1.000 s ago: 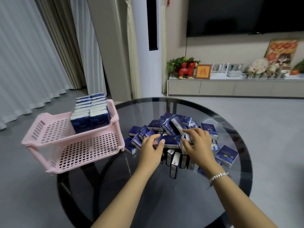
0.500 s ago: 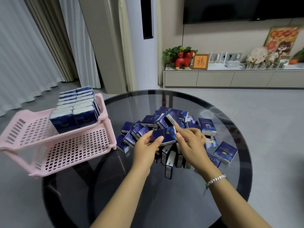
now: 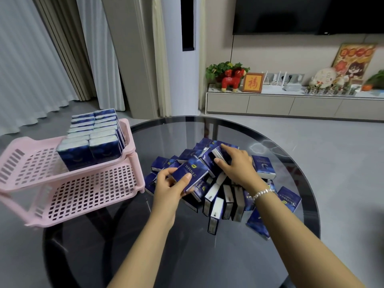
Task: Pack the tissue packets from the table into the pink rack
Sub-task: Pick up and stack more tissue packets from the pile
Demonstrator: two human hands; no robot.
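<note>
A heap of dark blue tissue packets (image 3: 224,196) lies in the middle of the round dark glass table (image 3: 207,256). My left hand (image 3: 169,189) grips one blue packet (image 3: 190,173) at the heap's left side, thumb on top. My right hand (image 3: 236,166) reaches over the heap's top and curls its fingers round another packet (image 3: 218,152). The pink two-tier rack (image 3: 68,183) stands at the table's left edge. Its upper tier holds two rows of upright packets (image 3: 93,142); its lower tier has nothing in it.
A few loose packets (image 3: 289,199) lie on the right side of the table. Behind the table are grey floor, a low TV cabinet (image 3: 291,103) with ornaments, and curtains (image 3: 31,59) at the left.
The left hand has lifted one packet off the heap's left side. The right hand has moved up and back to the top of the heap. The view has shifted, so the rack appears further right.
</note>
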